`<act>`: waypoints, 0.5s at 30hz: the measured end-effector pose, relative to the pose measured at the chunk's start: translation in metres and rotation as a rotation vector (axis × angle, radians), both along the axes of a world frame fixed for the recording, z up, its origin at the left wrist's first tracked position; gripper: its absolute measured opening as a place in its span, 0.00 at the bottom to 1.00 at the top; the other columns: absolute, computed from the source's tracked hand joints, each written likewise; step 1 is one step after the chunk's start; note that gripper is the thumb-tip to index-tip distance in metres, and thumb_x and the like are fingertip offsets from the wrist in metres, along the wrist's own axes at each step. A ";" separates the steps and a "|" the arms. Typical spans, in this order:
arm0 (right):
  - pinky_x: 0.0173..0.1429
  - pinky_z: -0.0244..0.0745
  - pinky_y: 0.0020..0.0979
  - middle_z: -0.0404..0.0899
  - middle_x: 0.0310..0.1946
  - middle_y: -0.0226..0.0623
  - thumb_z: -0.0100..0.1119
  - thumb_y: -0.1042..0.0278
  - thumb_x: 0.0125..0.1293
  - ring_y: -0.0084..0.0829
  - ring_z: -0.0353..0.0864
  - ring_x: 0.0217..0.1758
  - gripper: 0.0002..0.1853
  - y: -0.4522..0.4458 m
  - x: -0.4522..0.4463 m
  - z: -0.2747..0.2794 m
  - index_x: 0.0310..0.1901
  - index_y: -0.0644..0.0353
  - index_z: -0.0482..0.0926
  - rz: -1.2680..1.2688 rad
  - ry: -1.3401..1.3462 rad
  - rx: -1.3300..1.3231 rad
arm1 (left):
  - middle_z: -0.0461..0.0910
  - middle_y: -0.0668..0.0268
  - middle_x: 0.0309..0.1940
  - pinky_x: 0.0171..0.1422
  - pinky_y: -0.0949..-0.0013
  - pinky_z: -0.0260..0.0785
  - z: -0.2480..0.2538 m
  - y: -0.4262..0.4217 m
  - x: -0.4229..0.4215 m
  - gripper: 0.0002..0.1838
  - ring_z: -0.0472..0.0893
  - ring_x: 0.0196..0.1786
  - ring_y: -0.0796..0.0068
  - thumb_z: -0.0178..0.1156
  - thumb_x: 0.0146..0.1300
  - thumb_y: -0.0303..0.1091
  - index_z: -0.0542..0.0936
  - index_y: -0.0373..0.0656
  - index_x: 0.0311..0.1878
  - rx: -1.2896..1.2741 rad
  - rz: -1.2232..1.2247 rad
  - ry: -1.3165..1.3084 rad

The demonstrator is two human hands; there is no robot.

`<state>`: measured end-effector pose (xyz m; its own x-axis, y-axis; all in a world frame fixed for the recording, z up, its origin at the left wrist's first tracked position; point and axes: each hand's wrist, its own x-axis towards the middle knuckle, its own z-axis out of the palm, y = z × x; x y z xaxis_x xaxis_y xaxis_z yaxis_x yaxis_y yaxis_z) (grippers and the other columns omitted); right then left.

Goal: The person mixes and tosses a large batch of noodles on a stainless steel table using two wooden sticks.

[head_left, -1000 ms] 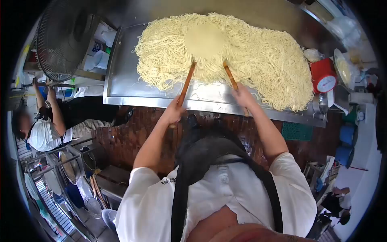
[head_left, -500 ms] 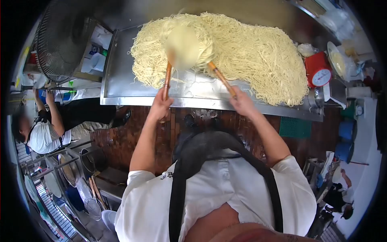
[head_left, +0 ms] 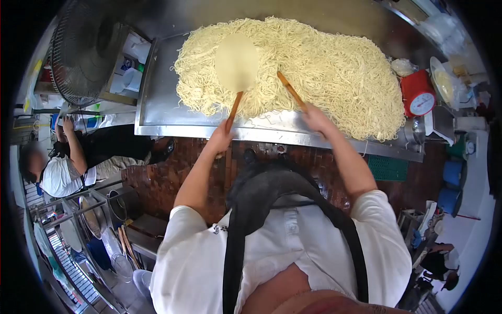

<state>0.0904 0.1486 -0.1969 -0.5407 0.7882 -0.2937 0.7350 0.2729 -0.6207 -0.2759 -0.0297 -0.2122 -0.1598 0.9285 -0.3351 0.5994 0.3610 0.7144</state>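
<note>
My left hand (head_left: 220, 139) is closed round the wooden handle (head_left: 235, 111) of a tool whose pale oval head (head_left: 237, 62) lies over the noodles. My right hand (head_left: 316, 121) grips a second wooden handle (head_left: 292, 91); its far end meets the noodles, and any head on it is hidden among them. A wide heap of pale yellow noodles (head_left: 334, 68) spreads across the metal table (head_left: 172, 130). Both hands are near the table's front edge, the left one just in front of it.
A red scale (head_left: 418, 93) stands at the table's right end beside a plate (head_left: 443, 83). At the left are a large fan (head_left: 78, 57), a co-worker (head_left: 60, 175) and a metal rack (head_left: 78, 212). A green mat (head_left: 388, 168) lies on the floor. Another person (head_left: 442, 261) is at lower right.
Since half a second ago, the view has shifted slightly. The left tool's handle has tilted rightward, and its pale head now shows more sharply. Noodles gathered between the tools have spread back onto the heap.
</note>
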 end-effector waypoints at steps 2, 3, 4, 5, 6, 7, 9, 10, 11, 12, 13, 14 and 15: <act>0.54 0.76 0.50 0.80 0.43 0.64 0.57 0.64 0.67 0.60 0.81 0.47 0.18 -0.001 -0.026 0.030 0.53 0.67 0.74 -0.080 0.118 -0.058 | 0.82 0.49 0.42 0.55 0.55 0.75 0.032 0.019 0.013 0.28 0.83 0.47 0.48 0.61 0.66 0.28 0.67 0.36 0.68 -0.174 0.100 -0.185; 0.53 0.76 0.49 0.80 0.42 0.64 0.56 0.64 0.68 0.60 0.81 0.45 0.18 0.003 -0.031 0.047 0.53 0.67 0.74 -0.119 0.177 -0.083 | 0.82 0.53 0.41 0.54 0.57 0.76 0.078 0.027 0.017 0.28 0.83 0.46 0.53 0.60 0.66 0.28 0.67 0.37 0.69 -0.312 0.188 -0.320; 0.51 0.77 0.48 0.81 0.40 0.62 0.55 0.61 0.70 0.60 0.81 0.45 0.18 -0.004 -0.018 0.060 0.53 0.66 0.72 -0.094 0.164 -0.014 | 0.81 0.55 0.42 0.55 0.58 0.76 0.076 0.011 0.010 0.30 0.83 0.48 0.58 0.61 0.67 0.28 0.65 0.38 0.71 -0.263 0.182 -0.319; 0.51 0.77 0.48 0.81 0.40 0.61 0.55 0.61 0.70 0.60 0.82 0.45 0.18 -0.016 -0.003 0.053 0.53 0.66 0.72 -0.116 0.138 -0.003 | 0.80 0.57 0.43 0.56 0.60 0.76 0.075 -0.004 0.003 0.31 0.82 0.50 0.62 0.61 0.67 0.28 0.64 0.39 0.72 -0.215 0.175 -0.317; 0.51 0.77 0.48 0.81 0.40 0.61 0.55 0.61 0.70 0.60 0.82 0.45 0.18 -0.029 0.012 0.040 0.53 0.66 0.71 -0.138 0.109 0.009 | 0.80 0.56 0.44 0.57 0.60 0.75 0.050 -0.025 0.000 0.32 0.82 0.50 0.61 0.62 0.67 0.28 0.63 0.39 0.73 -0.133 0.182 -0.318; 0.51 0.76 0.48 0.81 0.40 0.60 0.55 0.60 0.70 0.60 0.82 0.45 0.18 -0.038 0.019 0.027 0.53 0.65 0.71 -0.155 0.082 0.030 | 0.80 0.55 0.45 0.59 0.60 0.75 0.024 -0.037 0.003 0.32 0.82 0.51 0.60 0.62 0.67 0.29 0.63 0.39 0.73 -0.076 0.150 -0.264; 0.52 0.76 0.48 0.82 0.40 0.60 0.56 0.60 0.70 0.60 0.82 0.45 0.18 -0.063 0.003 0.003 0.53 0.66 0.72 -0.164 0.108 -0.047 | 0.79 0.54 0.49 0.62 0.60 0.73 -0.018 -0.051 0.018 0.33 0.81 0.54 0.59 0.63 0.67 0.29 0.63 0.39 0.74 0.004 0.049 -0.096; 0.52 0.76 0.48 0.82 0.40 0.59 0.56 0.60 0.69 0.60 0.82 0.45 0.18 -0.072 -0.012 0.000 0.52 0.66 0.72 -0.169 0.124 -0.077 | 0.78 0.57 0.39 0.56 0.58 0.72 -0.015 -0.044 0.038 0.29 0.79 0.45 0.59 0.63 0.67 0.28 0.66 0.41 0.70 -0.013 0.102 -0.198; 0.52 0.76 0.49 0.81 0.39 0.59 0.58 0.59 0.69 0.59 0.82 0.45 0.18 -0.076 -0.030 0.011 0.51 0.66 0.73 -0.176 0.147 -0.057 | 0.78 0.60 0.40 0.45 0.63 0.74 -0.040 -0.029 0.047 0.29 0.79 0.39 0.66 0.64 0.67 0.29 0.66 0.43 0.70 0.252 0.032 -0.069; 0.51 0.76 0.48 0.82 0.39 0.58 0.58 0.59 0.70 0.57 0.82 0.44 0.18 -0.073 -0.042 0.033 0.52 0.66 0.73 -0.182 0.154 -0.124 | 0.77 0.61 0.38 0.45 0.63 0.75 0.008 -0.006 0.052 0.30 0.80 0.39 0.67 0.63 0.67 0.29 0.66 0.42 0.71 0.004 0.167 -0.278; 0.51 0.77 0.47 0.82 0.38 0.57 0.58 0.59 0.70 0.55 0.83 0.44 0.19 -0.067 -0.049 0.064 0.52 0.66 0.73 -0.188 0.157 -0.195 | 0.77 0.62 0.37 0.45 0.64 0.75 0.064 0.014 0.054 0.31 0.80 0.39 0.67 0.63 0.67 0.29 0.66 0.40 0.72 -0.252 0.300 -0.485; 0.51 0.77 0.47 0.82 0.39 0.56 0.59 0.59 0.70 0.53 0.83 0.44 0.19 -0.060 -0.051 0.099 0.54 0.66 0.73 -0.196 0.209 -0.148 | 0.75 0.65 0.34 0.39 0.65 0.74 0.070 0.023 0.040 0.31 0.79 0.35 0.70 0.62 0.67 0.28 0.66 0.40 0.72 -0.034 0.293 -0.464; 0.51 0.77 0.46 0.82 0.40 0.55 0.59 0.60 0.71 0.50 0.83 0.44 0.20 -0.058 -0.050 0.134 0.56 0.65 0.73 -0.208 0.254 -0.117 | 0.74 0.67 0.32 0.34 0.67 0.72 0.074 0.023 0.021 0.30 0.77 0.30 0.72 0.62 0.67 0.27 0.66 0.40 0.72 0.166 0.286 -0.442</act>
